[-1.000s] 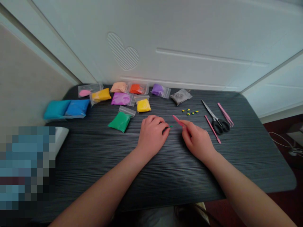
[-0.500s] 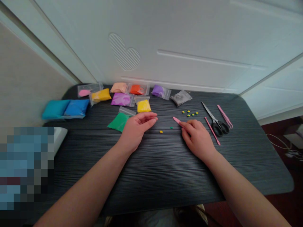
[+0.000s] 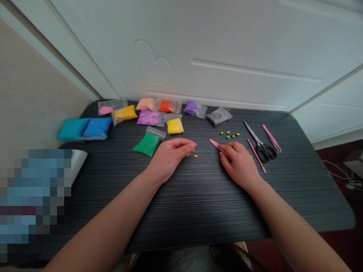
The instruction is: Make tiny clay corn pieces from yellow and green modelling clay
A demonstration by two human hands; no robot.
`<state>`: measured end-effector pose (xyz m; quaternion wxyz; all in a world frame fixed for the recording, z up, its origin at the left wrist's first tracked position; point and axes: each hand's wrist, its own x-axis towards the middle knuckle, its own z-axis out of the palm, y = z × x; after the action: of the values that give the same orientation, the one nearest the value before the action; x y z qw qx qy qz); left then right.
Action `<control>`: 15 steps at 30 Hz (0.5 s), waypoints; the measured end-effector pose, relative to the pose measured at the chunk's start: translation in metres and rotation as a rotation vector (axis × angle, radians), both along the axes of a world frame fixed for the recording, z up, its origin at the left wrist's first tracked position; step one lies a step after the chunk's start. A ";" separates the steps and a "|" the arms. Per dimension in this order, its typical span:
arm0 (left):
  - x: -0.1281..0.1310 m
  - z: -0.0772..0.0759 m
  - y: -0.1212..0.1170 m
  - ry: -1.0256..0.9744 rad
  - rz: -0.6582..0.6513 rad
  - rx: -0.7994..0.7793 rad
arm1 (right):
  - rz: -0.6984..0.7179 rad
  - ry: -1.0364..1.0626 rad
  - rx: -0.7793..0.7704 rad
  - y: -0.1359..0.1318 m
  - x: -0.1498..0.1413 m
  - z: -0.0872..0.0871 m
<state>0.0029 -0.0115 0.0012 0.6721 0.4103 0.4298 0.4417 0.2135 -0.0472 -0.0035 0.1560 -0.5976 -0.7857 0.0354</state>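
We seem to be in a room of a home, judging by the white panel with a raised striped heart (image 3: 153,62), the dark wood-grain tabletop (image 3: 181,204) pushed against it, the reddish floor (image 3: 330,158) and the loose white cable (image 3: 336,169)

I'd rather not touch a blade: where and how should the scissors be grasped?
Probably best by the black handles, from the near side: the scissors lie flat, that end toward the person, blades pointing away. The right hand holds a pink tool.
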 end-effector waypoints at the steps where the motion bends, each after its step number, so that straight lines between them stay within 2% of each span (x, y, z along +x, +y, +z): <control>1: 0.000 0.000 0.001 -0.041 -0.001 -0.018 | 0.000 0.000 0.000 0.000 0.000 0.000; 7: -0.003 -0.001 0.002 -0.237 -0.058 -0.104 | 0.002 0.002 -0.015 0.001 0.000 0.001; 11: -0.003 0.000 0.002 -0.250 -0.060 -0.164 | 0.006 0.014 -0.021 0.002 0.001 -0.001; 15: -0.004 0.000 0.003 -0.257 -0.065 -0.151 | 0.007 0.046 0.009 0.001 0.002 -0.002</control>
<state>-0.0009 -0.0082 0.0011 0.7645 0.3123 0.3587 0.4351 0.2151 -0.0463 -0.0054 0.1767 -0.5932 -0.7841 0.0463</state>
